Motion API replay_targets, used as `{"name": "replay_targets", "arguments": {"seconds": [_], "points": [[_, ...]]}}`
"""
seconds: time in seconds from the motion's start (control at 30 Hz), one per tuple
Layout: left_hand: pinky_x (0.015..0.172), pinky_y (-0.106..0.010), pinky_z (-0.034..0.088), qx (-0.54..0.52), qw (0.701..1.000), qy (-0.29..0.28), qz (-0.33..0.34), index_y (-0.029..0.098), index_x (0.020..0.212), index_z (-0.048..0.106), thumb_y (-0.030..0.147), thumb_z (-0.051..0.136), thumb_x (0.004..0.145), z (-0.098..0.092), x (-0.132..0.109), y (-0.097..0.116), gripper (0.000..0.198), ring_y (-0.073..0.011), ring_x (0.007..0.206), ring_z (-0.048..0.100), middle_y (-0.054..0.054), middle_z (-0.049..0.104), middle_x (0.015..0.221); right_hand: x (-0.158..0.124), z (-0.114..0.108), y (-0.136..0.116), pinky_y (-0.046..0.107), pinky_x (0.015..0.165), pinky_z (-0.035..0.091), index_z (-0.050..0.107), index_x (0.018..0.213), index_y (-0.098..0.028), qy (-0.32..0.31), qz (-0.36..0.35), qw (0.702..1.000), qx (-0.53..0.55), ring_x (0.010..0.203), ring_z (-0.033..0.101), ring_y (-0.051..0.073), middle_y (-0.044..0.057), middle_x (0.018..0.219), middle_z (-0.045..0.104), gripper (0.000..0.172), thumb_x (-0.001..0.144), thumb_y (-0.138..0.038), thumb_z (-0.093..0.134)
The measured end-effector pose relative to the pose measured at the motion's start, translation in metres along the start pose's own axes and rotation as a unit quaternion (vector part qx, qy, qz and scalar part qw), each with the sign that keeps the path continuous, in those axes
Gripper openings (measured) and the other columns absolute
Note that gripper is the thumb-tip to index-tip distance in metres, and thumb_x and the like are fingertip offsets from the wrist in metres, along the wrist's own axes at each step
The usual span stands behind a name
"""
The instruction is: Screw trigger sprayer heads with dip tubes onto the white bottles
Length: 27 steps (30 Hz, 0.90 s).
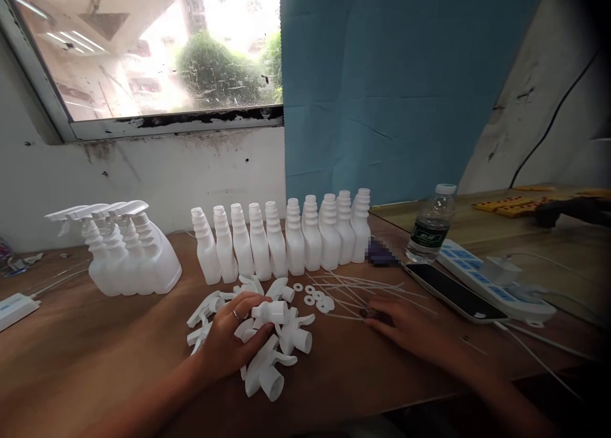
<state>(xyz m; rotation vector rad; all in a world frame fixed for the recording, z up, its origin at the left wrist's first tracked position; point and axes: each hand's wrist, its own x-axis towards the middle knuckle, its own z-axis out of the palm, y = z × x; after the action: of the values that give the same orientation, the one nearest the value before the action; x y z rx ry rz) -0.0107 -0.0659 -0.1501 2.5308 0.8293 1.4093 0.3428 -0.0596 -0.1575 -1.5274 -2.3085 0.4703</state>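
My left hand (233, 333) is closed around a white trigger spray head (271, 312), its round collar turned to the right. More white spray heads (267, 368) lie in a loose heap under and around that hand. On the right, my right hand (389, 317) has its fingers pinched together low over the table, at the end of a thin white dip tube (341, 317). Other thin tubes (363, 285) lie crossed just beyond it. Between the hands are several flat white washers (310, 295). The fingertips of my right hand are partly in shadow.
Behind the heap, white bottles (260, 247) without tops stand in a row. At left, bottles with spray heads fitted (128, 253) stand close together. A water bottle (429, 228), a phone (456, 291) and a power strip (496, 282) with cables occupy the right side.
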Motion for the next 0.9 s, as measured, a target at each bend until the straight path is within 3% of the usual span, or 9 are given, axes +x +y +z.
{"name": "replay_targets", "arguments": {"seconds": [0.23, 0.37, 0.5, 0.57, 0.67, 0.8, 0.9], "points": [[0.075, -0.032, 0.057, 0.005, 1.0, 0.006, -0.023, 0.024, 0.112, 0.057, 0.018, 0.06, 0.087, 0.001, 0.001, 0.004, 0.025, -0.0205, 0.089, 0.067, -0.006, 0.067, 0.1, 0.026, -0.007, 0.016, 0.037, 0.075, 0.047, 0.061, 0.078, -0.021, 0.101, 0.001, 0.993, -0.055, 0.079, 0.062, 0.025, 0.008, 0.084, 0.066, 0.034, 0.093, -0.045, 0.043], [0.077, -0.031, 0.057, -0.005, 1.0, -0.005, -0.025, 0.023, 0.111, 0.059, 0.018, 0.06, 0.087, 0.005, 0.001, 0.003, 0.024, -0.0198, 0.089, 0.067, -0.006, 0.068, 0.099, 0.04, -0.011, 0.024, 0.043, 0.09, 0.047, 0.063, 0.111, -0.021, 0.139, 0.06, 0.987, -0.061, 0.105, 0.06, 0.032, 0.013, 0.117, 0.064, 0.046, 0.085, -0.057, 0.051], [0.074, -0.03, 0.056, -0.01, 0.999, -0.004, -0.038, 0.023, 0.108, 0.059, 0.02, 0.06, 0.087, 0.007, 0.0, -0.002, 0.021, -0.0186, 0.084, 0.066, -0.005, 0.068, 0.096, 0.035, -0.013, 0.012, 0.05, 0.097, 0.043, 0.045, 0.139, -0.02, 0.072, 0.128, 0.985, -0.095, 0.128, 0.043, 0.043, 0.018, 0.139, 0.049, 0.092, 0.065, -0.071, 0.066], [0.071, -0.029, 0.055, -0.011, 0.999, -0.001, -0.05, 0.023, 0.108, 0.059, 0.021, 0.06, 0.087, 0.008, 0.001, -0.004, 0.021, -0.0181, 0.082, 0.066, -0.004, 0.068, 0.096, 0.03, -0.014, 0.007, 0.053, 0.101, 0.04, 0.038, 0.144, -0.022, 0.029, 0.129, 0.986, -0.102, 0.133, 0.037, 0.044, 0.018, 0.146, 0.041, 0.103, 0.059, -0.07, 0.071], [0.071, -0.03, 0.055, -0.023, 0.997, 0.006, -0.071, 0.023, 0.109, 0.059, 0.022, 0.06, 0.088, 0.007, 0.003, -0.004, 0.021, -0.0184, 0.082, 0.065, -0.005, 0.067, 0.098, 0.026, -0.012, 0.011, 0.051, 0.103, 0.039, 0.045, 0.139, -0.023, 0.02, 0.117, 0.989, -0.091, 0.133, 0.039, 0.041, 0.016, 0.148, 0.04, 0.088, 0.066, -0.064, 0.069], [0.071, -0.03, 0.054, -0.064, 0.991, 0.013, -0.117, 0.022, 0.105, 0.061, 0.025, 0.059, 0.089, 0.007, 0.005, -0.002, 0.017, -0.0175, 0.079, 0.064, -0.004, 0.067, 0.096, 0.028, -0.008, 0.036, 0.045, 0.099, 0.043, 0.061, 0.119, -0.019, 0.068, 0.065, 0.992, -0.078, 0.118, 0.054, 0.035, 0.014, 0.129, 0.059, 0.049, 0.082, -0.05, 0.058], [0.073, -0.03, 0.054, -0.132, 0.976, 0.005, -0.175, 0.02, 0.108, 0.059, 0.029, 0.059, 0.09, 0.009, 0.005, 0.0, 0.021, -0.0176, 0.081, 0.064, -0.005, 0.066, 0.096, 0.03, -0.004, 0.057, 0.042, 0.096, 0.045, 0.066, 0.107, -0.018, 0.086, 0.021, 0.993, -0.074, 0.109, 0.059, 0.031, 0.012, 0.116, 0.066, 0.035, 0.085, -0.042, 0.054]]}}
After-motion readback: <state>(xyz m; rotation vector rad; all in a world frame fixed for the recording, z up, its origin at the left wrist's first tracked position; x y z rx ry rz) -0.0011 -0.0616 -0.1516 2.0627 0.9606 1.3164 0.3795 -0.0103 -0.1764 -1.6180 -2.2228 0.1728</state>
